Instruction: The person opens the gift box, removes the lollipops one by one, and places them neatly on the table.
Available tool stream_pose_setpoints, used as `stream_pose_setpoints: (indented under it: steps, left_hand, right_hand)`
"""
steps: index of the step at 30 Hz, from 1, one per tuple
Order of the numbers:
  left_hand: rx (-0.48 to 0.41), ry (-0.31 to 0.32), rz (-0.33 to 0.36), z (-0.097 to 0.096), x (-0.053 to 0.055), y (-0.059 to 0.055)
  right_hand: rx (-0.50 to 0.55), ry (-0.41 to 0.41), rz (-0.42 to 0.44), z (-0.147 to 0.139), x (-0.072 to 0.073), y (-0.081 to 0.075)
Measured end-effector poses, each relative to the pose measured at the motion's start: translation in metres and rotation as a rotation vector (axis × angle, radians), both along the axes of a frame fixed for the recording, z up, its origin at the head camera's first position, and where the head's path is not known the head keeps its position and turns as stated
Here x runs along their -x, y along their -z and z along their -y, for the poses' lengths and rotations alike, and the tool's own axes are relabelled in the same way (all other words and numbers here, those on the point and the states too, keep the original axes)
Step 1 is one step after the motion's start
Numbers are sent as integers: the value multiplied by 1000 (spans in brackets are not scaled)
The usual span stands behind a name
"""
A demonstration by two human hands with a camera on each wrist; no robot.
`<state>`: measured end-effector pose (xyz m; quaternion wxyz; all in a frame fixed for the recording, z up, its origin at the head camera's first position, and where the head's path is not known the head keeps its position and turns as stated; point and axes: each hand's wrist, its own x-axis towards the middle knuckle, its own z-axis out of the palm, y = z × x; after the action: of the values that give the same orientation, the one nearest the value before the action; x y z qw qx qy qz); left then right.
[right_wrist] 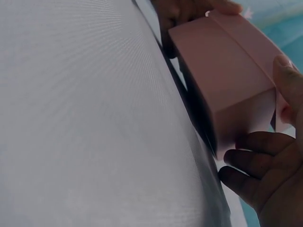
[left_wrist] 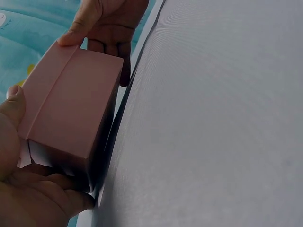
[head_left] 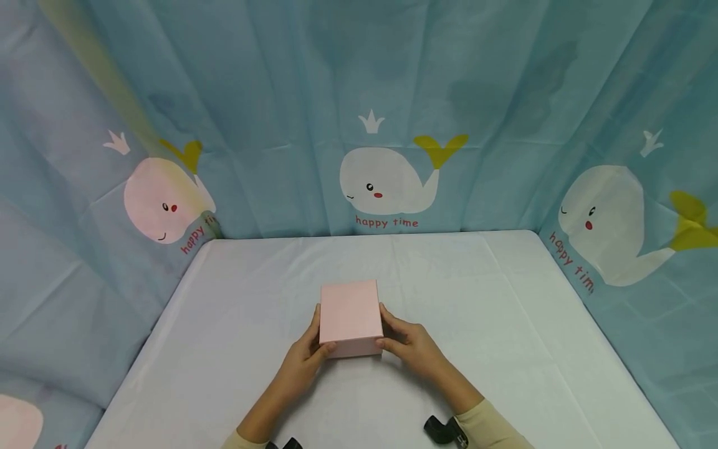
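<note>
Both hands gripping a pink box (head_left: 351, 312) by its two sides
Box sitting midway between the left and right edges of the white worktop (head_left: 477, 299), well short of the far edge; left hand (head_left: 300, 365) and right hand (head_left: 421, 349) both holding it, thumbs pressing the lid (left_wrist: 41, 90), other fingers part-curling along the sides; apparently securing the hold; next move probably calling for even pressure from both hands.

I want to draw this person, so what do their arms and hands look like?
The left hand and right hand are bare, with no gloves. Pale yellowish-beige sleeves cover the arms at the picture's bottom edge, leaving the wrists uncovered. By each wrist is a chunky black camera; the left one is mostly cut off.
</note>
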<state>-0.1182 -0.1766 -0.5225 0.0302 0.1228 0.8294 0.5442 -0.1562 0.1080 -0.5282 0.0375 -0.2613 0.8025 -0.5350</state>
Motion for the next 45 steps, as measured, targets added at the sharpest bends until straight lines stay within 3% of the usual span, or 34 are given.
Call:
stream_pose_setpoints:
  steps: [7, 25, 38, 45]
  left_hand:
    - [-7, 5, 0, 1, -3, -4]
    - [59, -62, -23, 4, -9, -11]
    - [58, -70, -153, 5, -6, -13]
    - [14, -25, -281, 7, -4, -13]
  right_hand:
    - [-12, 14, 1, 0, -2, -4]
    - [-18, 39, -75, 2, -6, -9]
    - [-33, 64, -218, 0, -6, -13]
    - [10, 27, -316, 0, -3, -19]
